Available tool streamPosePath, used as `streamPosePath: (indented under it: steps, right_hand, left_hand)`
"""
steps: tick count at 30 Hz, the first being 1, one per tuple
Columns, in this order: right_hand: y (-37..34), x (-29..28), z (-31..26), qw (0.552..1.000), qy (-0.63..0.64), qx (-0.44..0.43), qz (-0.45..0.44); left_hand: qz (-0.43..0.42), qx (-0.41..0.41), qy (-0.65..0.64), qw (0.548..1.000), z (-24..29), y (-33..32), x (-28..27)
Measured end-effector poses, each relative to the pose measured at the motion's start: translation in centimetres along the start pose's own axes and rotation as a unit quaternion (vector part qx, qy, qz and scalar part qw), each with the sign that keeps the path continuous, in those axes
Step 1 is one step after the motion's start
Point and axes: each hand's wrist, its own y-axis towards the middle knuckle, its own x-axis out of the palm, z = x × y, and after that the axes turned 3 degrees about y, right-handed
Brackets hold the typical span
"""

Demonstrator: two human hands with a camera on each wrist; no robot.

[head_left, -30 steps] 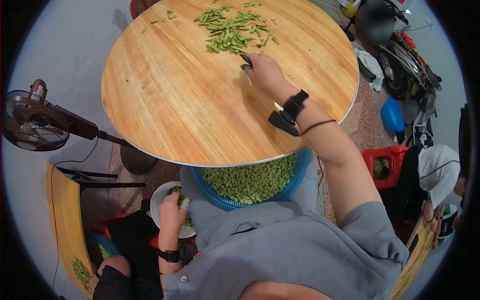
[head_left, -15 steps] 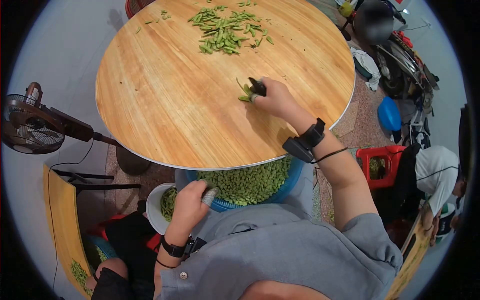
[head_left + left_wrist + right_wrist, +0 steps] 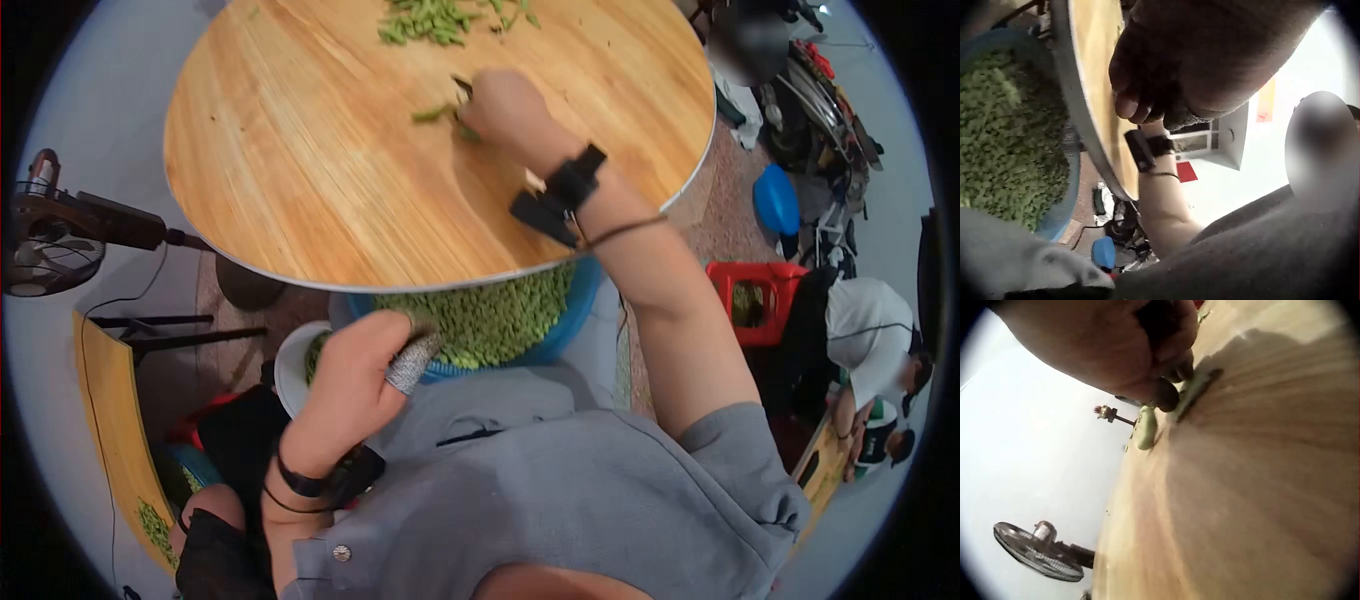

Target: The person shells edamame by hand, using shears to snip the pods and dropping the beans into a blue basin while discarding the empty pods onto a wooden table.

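Note:
My right hand (image 3: 508, 112) is over the round table, its fingers curled and gripping green soybean pods. One pod (image 3: 434, 114) sticks out to the left of the fingertips. From the right wrist, a pale pod (image 3: 1145, 428) and a darker one (image 3: 1197, 394) show at the fingertips, close over the wood. My left hand (image 3: 350, 375) is raised beside the blue basin (image 3: 592, 300), which is full of shelled beans (image 3: 490, 318). Its fingers are curled in, with silvery tape (image 3: 410, 362) round the thumb; nothing shows in its grasp.
A heap of pods (image 3: 425, 20) lies at the table's (image 3: 300, 180) far side. A white bucket (image 3: 290, 372) stands left of my lap, partly behind the left hand. Further left is a fan (image 3: 60, 230); a red stool (image 3: 755, 275) and a seated person (image 3: 870, 330) are at the right.
My right hand has come away from the heap with pods, then shifted a little forward over the table. The left hand has risen out of the white bucket and moved toward the blue basin.

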Motion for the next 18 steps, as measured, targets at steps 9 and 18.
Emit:
streamPosePath:
  steps: [9,18]
  right_hand:
    - [1.0,0.0,6.1,0.994,-0.07,-0.009,0.08]
    - [-10.1,-8.8,24.4,0.917,-0.311,0.232,0.09]
  left_hand:
    - [-0.097,0.084,-0.048,0.991,6.4,0.6,-2.5]
    - [-0.096,0.126,-0.083,0.984,9.7,-1.8,-1.3]
